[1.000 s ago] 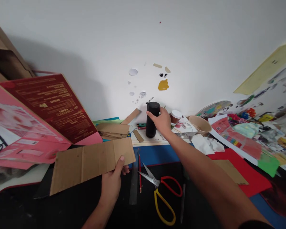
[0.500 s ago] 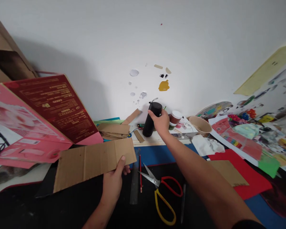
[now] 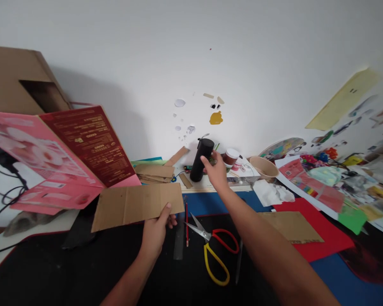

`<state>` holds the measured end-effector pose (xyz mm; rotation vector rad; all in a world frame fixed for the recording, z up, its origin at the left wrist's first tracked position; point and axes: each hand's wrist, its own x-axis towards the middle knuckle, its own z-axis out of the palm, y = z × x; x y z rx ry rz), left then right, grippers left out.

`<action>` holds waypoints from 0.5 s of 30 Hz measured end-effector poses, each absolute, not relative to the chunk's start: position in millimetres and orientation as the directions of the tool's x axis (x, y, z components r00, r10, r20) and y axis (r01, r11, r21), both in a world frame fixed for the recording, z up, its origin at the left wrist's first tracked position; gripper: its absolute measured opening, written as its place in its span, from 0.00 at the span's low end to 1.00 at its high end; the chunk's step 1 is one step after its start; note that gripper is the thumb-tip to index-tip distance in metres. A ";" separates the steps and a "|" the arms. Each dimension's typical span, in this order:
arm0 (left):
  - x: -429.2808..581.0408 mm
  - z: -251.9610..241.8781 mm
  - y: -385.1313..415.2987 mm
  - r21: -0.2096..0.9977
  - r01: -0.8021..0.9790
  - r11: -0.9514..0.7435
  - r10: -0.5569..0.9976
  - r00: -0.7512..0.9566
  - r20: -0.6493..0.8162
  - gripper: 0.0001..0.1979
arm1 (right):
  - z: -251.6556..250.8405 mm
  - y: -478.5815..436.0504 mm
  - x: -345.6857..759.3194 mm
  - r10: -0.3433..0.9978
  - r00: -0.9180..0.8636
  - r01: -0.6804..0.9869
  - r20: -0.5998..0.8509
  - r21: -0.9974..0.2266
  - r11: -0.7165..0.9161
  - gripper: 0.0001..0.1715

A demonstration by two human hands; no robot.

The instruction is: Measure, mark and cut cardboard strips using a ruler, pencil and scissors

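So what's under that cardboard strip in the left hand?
Below the cardboard strip lies the black mat, and a dark sheet pokes out at its left end. The left hand grips it; its fingers underneath are mostly covered.

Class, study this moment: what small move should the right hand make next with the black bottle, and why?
Probably lift the black bottle clear and draw it nearer. The right hand grips its side, it stands tilted close beside a lidded cup, and the left hand is occupied holding the cardboard strip.
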<state>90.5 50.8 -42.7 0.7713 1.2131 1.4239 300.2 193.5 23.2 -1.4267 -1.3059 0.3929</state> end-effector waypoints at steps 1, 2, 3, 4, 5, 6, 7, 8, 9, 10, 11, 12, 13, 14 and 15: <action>90.6 -41.4 50.4 0.948 -0.308 0.076 0.964 -0.221 -0.149 0.26 | 19.0 182.1 301.3 0.851 0.349 0.455 0.393 -0.865 0.213 0.40; 90.6 -40.0 49.9 0.948 -0.311 0.072 0.967 -0.212 -0.143 0.26 | 14.2 169.4 302.3 0.854 0.360 0.426 0.375 -0.881 0.207 0.40; 90.6 -38.5 49.4 0.947 -0.314 0.070 0.970 -0.199 -0.138 0.26 | 8.9 155.7 302.8 0.860 0.367 0.397 0.355 -0.896 0.200 0.38; 90.6 -36.8 48.9 0.946 -0.317 0.070 0.974 -0.183 -0.133 0.26 | 3.4 141.3 302.8 0.873 0.361 0.368 0.328 -0.910 0.190 0.36; 90.8 -34.9 48.1 0.945 -0.319 0.073 0.978 -0.161 -0.130 0.26 | -2.1 126.6 302.0 0.890 0.346 0.338 0.298 -0.924 0.178 0.33; 91.4 -32.8 47.2 0.944 -0.319 0.079 0.983 -0.134 -0.128 0.27 | -7.4 112.1 300.1 0.916 0.307 0.305 0.257 -0.939 0.161 0.31; 92.4 -30.6 46.3 0.944 -0.318 0.088 0.987 -0.103 -0.127 0.27 | -12.1 98.3 297.4 0.942 0.258 0.269 0.215 -0.952 0.144 0.29; 94.0 -28.2 45.2 0.944 -0.314 0.099 0.990 -0.069 -0.127 0.27 | -16.1 85.6 293.9 0.963 0.205 0.233 0.177 -0.964 0.128 0.29; 96.1 -25.9 44.1 0.945 -0.308 0.112 0.991 -0.030 -0.128 0.27 | -19.3 74.4 290.0 0.977 0.154 0.200 0.144 -0.973 0.112 0.30; 98.7 -23.8 43.1 0.946 -0.299 0.127 0.991 0.009 -0.130 0.27 | -21.6 64.9 285.8 0.988 0.107 0.170 0.116 -0.981 0.096 0.31; 101.6 -21.8 42.0 0.948 -0.286 0.143 0.990 0.050 -0.134 0.28 | -23.0 57.4 281.9 0.994 0.063 0.143 0.088 -0.987 0.079 0.32; 104.6 -20.1 40.6 0.950 -0.270 0.158 0.986 0.089 -0.139 0.28 | -23.5 51.7 278.4 0.998 0.021 0.120 0.063 -0.991 0.060 0.34; 107.3 -18.6 38.7 0.952 -0.252 0.171 0.982 0.125 -0.143 0.29 | -23.4 47.7 275.5 0.999 -0.010 0.099 0.043 -0.994 0.044 0.35; 109.2 -17.1 35.8 0.955 -0.233 0.183 0.976 0.160 -0.148 0.29 | -22.8 45.1 273.6 0.999 -0.034 0.081 0.027 -0.996 0.030 0.36; 109.9 -15.4 31.5 0.958 -0.212 0.193 0.969 0.195 -0.152 0.30 | -21.7 43.5 272.5 0.999 -0.052 0.065 0.014 -0.998 0.017 0.36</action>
